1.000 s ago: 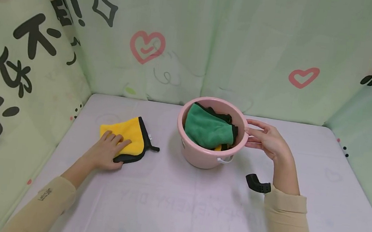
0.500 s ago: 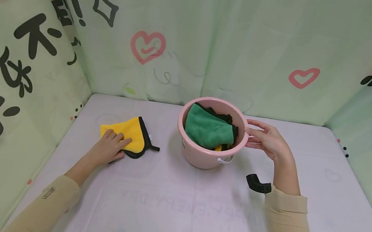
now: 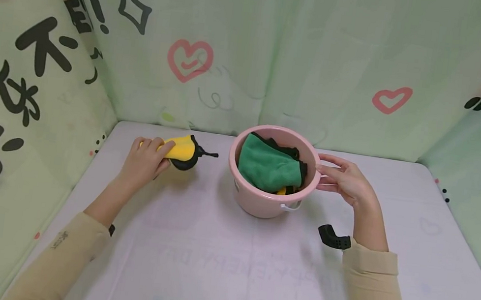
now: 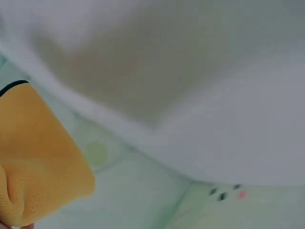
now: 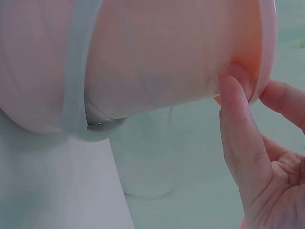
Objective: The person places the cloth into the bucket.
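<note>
A folded yellow towel (image 3: 182, 148) with black edging and a black hanging loop is gripped by my left hand (image 3: 143, 161), raised over the table's left part. In the left wrist view the towel (image 4: 43, 152) fills the lower left, with just a bit of fingertip below it. My right hand (image 3: 344, 181) holds the rim of the pink bucket (image 3: 256, 206) at its right side. Up close, the right fingers (image 5: 243, 129) lie against the bucket wall under the rim. Inside the bucket sits a green towel (image 3: 270, 165) with black edging, with a little yellow cloth beneath.
The bucket's pale handle (image 3: 291, 207) hangs down at its front. A white-covered table (image 3: 217, 276) lies under everything, its far edge meeting a green printed curtain (image 3: 322, 60). A black device part (image 3: 334, 237) sticks out by the right sleeve.
My left hand has picked the yellow towel up off the table and moved it away from me, the cloth now bunched and drooping. The right hand and bucket have stayed put.
</note>
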`<act>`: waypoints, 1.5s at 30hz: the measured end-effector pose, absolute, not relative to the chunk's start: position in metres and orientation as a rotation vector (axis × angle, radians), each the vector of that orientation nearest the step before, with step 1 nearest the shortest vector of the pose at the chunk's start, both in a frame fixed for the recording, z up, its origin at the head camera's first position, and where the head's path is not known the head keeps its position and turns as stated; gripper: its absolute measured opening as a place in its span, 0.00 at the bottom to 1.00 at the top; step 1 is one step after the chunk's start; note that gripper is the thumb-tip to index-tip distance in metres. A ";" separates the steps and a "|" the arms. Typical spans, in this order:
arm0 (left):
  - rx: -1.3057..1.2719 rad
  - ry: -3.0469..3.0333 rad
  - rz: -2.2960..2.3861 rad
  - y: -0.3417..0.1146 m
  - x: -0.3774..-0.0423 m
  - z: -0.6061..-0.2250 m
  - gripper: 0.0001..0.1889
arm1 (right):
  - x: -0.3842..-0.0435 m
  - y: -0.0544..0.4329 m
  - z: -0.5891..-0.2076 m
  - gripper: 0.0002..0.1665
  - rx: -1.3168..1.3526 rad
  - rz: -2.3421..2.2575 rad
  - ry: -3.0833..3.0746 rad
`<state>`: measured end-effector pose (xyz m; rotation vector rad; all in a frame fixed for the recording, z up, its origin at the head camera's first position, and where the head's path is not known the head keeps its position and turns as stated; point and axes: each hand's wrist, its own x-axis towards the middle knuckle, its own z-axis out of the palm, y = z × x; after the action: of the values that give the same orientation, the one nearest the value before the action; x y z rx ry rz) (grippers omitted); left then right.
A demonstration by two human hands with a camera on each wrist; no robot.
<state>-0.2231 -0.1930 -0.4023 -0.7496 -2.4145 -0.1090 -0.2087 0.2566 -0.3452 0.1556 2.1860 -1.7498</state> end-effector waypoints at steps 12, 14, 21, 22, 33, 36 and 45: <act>-0.769 -2.213 -0.180 -0.123 -0.233 -0.322 0.16 | -0.209 0.256 -0.345 0.41 0.142 -1.748 2.172; -0.828 -2.163 -0.140 -0.108 -0.233 -0.318 0.16 | -0.209 0.257 -0.345 0.41 0.147 -1.751 2.169; -1.006 -2.048 0.020 -0.064 -0.233 -0.325 0.13 | -0.209 0.257 -0.346 0.42 0.143 -1.749 2.170; -1.022 -2.043 0.036 -0.059 -0.233 -0.326 0.13 | -0.208 0.257 -0.345 0.41 0.147 -1.748 2.173; -1.202 -2.086 0.090 -0.016 -0.225 -0.337 0.15 | -0.210 0.258 -0.346 0.41 0.163 -1.723 2.186; -1.253 -2.155 0.092 -0.007 -0.225 -0.342 0.14 | -0.210 0.258 -0.347 0.41 0.156 -1.736 2.168; -1.338 -2.520 0.223 0.008 -0.228 -0.340 0.20 | -0.210 0.258 -0.347 0.41 0.177 -1.707 2.198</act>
<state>-0.2276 0.0077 -0.3405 -1.3376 -2.5198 0.2226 -0.2096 0.2581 -0.3469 0.1771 2.1980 -1.7072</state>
